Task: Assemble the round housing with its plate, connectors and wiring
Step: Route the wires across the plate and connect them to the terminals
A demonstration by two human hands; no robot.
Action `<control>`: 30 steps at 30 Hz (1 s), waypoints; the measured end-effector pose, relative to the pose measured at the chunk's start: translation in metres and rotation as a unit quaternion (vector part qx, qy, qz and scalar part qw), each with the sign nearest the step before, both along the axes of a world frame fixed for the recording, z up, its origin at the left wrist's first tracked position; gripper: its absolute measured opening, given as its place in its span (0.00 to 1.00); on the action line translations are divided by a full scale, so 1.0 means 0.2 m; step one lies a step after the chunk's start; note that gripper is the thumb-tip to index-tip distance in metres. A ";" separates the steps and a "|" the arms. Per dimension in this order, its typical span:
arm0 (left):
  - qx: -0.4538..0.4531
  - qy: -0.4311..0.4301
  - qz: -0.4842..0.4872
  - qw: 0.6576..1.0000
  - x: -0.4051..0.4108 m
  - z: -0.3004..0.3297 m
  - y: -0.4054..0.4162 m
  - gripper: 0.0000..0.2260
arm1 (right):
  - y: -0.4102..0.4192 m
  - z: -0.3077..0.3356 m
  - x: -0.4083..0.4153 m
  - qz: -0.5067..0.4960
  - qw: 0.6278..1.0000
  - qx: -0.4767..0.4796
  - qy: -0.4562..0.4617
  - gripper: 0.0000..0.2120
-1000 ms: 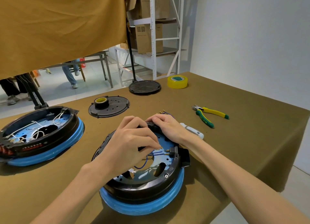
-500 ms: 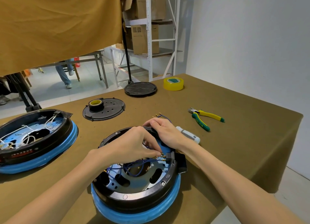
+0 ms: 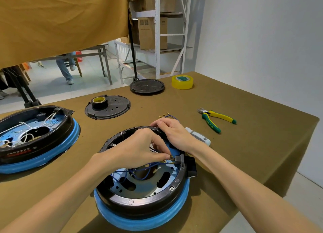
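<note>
— Fingertips of the left hand [image 3: 139,149] pinch a brass terminal [image 3: 172,157], its axis pointing right at the black connector block [image 3: 180,158] just beside it

— And the right hand [image 3: 176,136]?

— Curled over the far rim of the round housing [image 3: 148,203], which sits on the bench [image 3: 244,145] with blue wires [image 3: 139,171] looped inside

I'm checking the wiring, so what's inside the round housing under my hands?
Inside the round housing lie a metal plate with slots, looped blue wires and a black connector block at the rim. The left hand pinches a brass terminal there. Both hands cover the far half.
</note>
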State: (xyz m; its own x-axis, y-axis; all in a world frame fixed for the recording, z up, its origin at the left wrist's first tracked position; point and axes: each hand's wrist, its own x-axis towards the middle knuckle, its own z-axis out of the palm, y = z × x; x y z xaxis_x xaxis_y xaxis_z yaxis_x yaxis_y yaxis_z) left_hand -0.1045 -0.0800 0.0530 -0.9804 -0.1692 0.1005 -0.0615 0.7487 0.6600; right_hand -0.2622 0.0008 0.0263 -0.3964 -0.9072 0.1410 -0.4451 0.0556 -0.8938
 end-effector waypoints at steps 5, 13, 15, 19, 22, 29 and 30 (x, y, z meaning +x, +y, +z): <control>-0.002 -0.006 -0.003 1.000 0.00 0.00 -0.01 0.03 | 0.00 0.01 0.00 -0.001 1.000 0.005 -0.001 0.17; 0.006 -0.019 -0.009 1.000 -0.02 0.00 -0.01 0.02 | 0.00 0.00 -0.01 0.000 1.000 0.007 0.000 0.16; 0.008 -0.029 -0.012 0.999 -0.03 0.00 -0.01 0.02 | 0.00 0.00 -0.01 -0.001 1.000 0.004 0.001 0.16; 0.006 -0.041 -0.018 0.999 -0.05 0.01 -0.01 0.03 | -0.01 -0.01 0.00 -0.003 1.000 -0.003 0.004 0.16; 0.010 -0.049 -0.025 0.998 -0.06 0.02 -0.01 0.03 | -0.01 -0.01 -0.01 -0.006 1.000 -0.002 0.006 0.16; 0.007 -0.073 -0.022 0.997 -0.05 0.02 -0.03 0.03 | -0.01 -0.02 -0.02 -0.008 1.000 0.000 0.014 0.16; 0.006 -0.072 -0.025 0.997 -0.05 0.02 -0.04 0.03 | -0.01 -0.02 -0.02 -0.009 1.000 0.001 0.014 0.16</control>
